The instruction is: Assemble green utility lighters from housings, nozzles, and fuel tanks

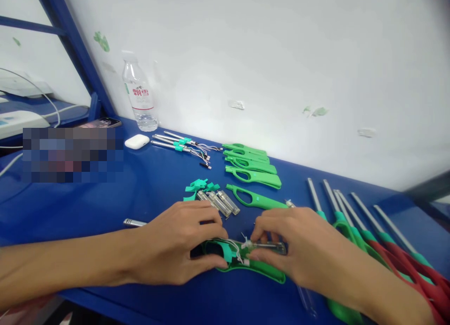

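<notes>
My left hand (186,243) is closed on the open green lighter casing half (272,271), thumb and fingers gripping its handle-loop end. Inside the casing sit a teal trigger (228,252) and thin white wires (241,257). Between the thumb and fingers of my right hand (298,243) is a clear lighter fuel tank (272,247), lying just over the casing's wide end; whether it touches the casing I cannot tell. A metal lighter tube (134,223) pokes out left of my left wrist; its other end is hidden.
Beyond my hands lie several clear fuel tanks (228,202), teal triggers (200,184), wired metal tubes (176,146) and green casing halves (253,176). Assembled red and green lighters (390,250) are at the right. A water bottle (139,98) and white earphone case (137,142) stand near the wall.
</notes>
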`<state>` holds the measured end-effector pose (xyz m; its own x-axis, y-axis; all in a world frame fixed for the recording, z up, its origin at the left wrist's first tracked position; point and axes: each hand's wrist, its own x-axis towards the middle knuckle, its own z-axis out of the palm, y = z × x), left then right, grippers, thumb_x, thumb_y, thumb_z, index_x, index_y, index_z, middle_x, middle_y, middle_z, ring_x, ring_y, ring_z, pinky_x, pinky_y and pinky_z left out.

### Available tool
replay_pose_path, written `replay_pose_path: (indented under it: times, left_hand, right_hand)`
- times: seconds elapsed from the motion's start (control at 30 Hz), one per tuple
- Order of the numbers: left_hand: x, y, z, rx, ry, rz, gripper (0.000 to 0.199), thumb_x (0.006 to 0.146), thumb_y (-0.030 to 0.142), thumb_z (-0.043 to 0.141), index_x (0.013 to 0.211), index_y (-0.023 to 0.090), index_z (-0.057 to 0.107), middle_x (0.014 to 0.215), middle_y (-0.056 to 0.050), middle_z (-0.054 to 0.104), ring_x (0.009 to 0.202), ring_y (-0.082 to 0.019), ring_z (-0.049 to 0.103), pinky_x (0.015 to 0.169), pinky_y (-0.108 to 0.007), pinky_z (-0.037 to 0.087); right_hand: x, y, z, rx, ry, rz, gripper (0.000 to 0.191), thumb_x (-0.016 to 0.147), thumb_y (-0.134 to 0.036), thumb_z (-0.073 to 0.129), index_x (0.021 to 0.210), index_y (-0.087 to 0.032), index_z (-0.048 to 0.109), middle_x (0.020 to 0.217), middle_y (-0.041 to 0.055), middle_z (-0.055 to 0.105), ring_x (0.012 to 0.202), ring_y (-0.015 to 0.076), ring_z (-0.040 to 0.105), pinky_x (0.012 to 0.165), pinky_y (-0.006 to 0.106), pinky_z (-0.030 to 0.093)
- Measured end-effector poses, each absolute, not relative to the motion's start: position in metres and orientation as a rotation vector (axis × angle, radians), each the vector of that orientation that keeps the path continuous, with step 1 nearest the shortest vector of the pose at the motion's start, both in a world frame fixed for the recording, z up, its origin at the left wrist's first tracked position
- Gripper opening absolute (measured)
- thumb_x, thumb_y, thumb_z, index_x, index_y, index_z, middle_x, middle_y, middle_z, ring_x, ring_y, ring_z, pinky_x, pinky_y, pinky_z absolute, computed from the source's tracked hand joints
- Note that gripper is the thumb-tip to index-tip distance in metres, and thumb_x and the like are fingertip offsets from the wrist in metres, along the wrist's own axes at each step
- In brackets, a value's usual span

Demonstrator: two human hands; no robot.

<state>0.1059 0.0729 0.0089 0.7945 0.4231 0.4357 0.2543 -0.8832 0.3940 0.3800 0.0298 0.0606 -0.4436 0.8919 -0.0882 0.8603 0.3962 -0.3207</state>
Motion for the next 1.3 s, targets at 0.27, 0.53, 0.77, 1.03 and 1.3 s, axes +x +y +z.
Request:
replay_pose_path:
  times: [0.27,0.53,0.77,1.03,1.3]
  left_hand:
    - [0.107,0.065,0.014,2.658,0.539,0.744,0.013,0.104,0.023,0.068,0.115,0.018,0.074,0.107,-0.006,0.073,0.092,-0.021,0.071,0.082,-0.035,0.058]
    - [0.108,0.065,0.015,2.658,0.549,0.744,0.016,0.105,0.023,0.066,0.117,0.018,0.074,0.111,-0.007,0.072,0.094,-0.021,0.072,0.081,-0.033,0.058]
    - [0.107,0.064,0.014,2.675,0.553,0.741,0.015,0.105,0.025,0.065,0.116,0.019,0.073,0.110,-0.006,0.072,0.093,-0.021,0.073,0.080,-0.034,0.058]
    - [0.108,0.063,0.019,2.733,0.625,0.688,0.014,0.103,0.022,0.061,0.110,0.020,0.073,0.104,-0.005,0.070,0.088,-0.021,0.070,0.074,-0.034,0.056]
    - [0.107,0.064,0.019,2.804,0.651,0.676,0.021,0.103,0.020,0.055,0.117,0.021,0.071,0.104,-0.005,0.070,0.087,-0.023,0.069,0.076,-0.037,0.056]
  right_hand:
    - [0.378,0.031,0.060,-1.568,-2.557,0.467,0.015,0.092,-0.033,0.087,0.086,-0.032,0.073,0.085,-0.0081,0.077,0.075,0.0193,0.070,0.068,0.033,0.039]
    - [0.378,0.028,0.060,-1.550,-2.544,0.483,0.014,0.094,-0.032,0.084,0.086,-0.034,0.073,0.086,-0.0099,0.077,0.075,0.0176,0.069,0.067,0.032,0.039]
    - [0.378,0.026,0.062,-1.548,-2.556,0.471,0.011,0.091,-0.027,0.084,0.088,-0.034,0.077,0.084,-0.0090,0.077,0.070,0.0161,0.069,0.064,0.032,0.042]
    - [0.379,0.027,0.056,-1.397,-2.633,0.387,0.012,0.098,-0.024,0.080,0.102,-0.034,0.084,0.092,-0.0035,0.083,0.083,0.0203,0.079,0.076,0.032,0.057]
    - [0.378,0.025,0.051,-1.321,-2.668,0.310,0.022,0.103,-0.019,0.070,0.114,-0.033,0.083,0.102,-0.0008,0.083,0.088,0.0202,0.079,0.079,0.033,0.059]
